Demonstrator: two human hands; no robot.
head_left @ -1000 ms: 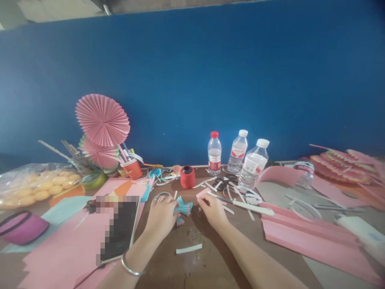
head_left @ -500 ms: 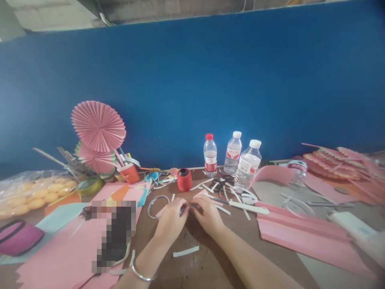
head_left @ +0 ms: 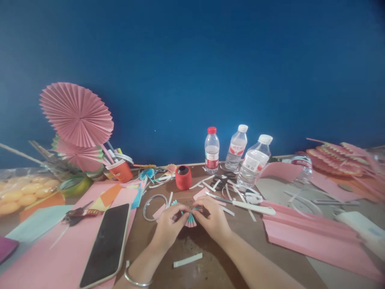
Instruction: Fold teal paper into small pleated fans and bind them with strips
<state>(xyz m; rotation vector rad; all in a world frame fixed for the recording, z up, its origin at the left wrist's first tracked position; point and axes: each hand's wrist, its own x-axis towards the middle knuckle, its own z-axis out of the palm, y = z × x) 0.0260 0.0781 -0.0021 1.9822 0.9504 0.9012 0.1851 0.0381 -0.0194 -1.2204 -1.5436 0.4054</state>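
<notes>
The step in hand looks like shaping a small pleated paper fan [head_left: 190,222], blue-green and pink, above the near middle of the surface [head_left: 168,277]. The left hand [head_left: 170,224] and right hand [head_left: 214,220] pinch it between thumb and fingertips around its gathered centre, the folds splaying downward. Probably the next move calls for a firm hold at that centre and light, even pressure, so the pleats spread without creasing.

The left hand [head_left: 171,224] and right hand [head_left: 213,218] pinch a small pleated paper fan [head_left: 190,220] between them; beyond them stands a red roll [head_left: 183,178]; a metal ring [head_left: 155,207] lies just left of the left hand; a white-handled knife [head_left: 254,208] lies right of the right hand.
</notes>
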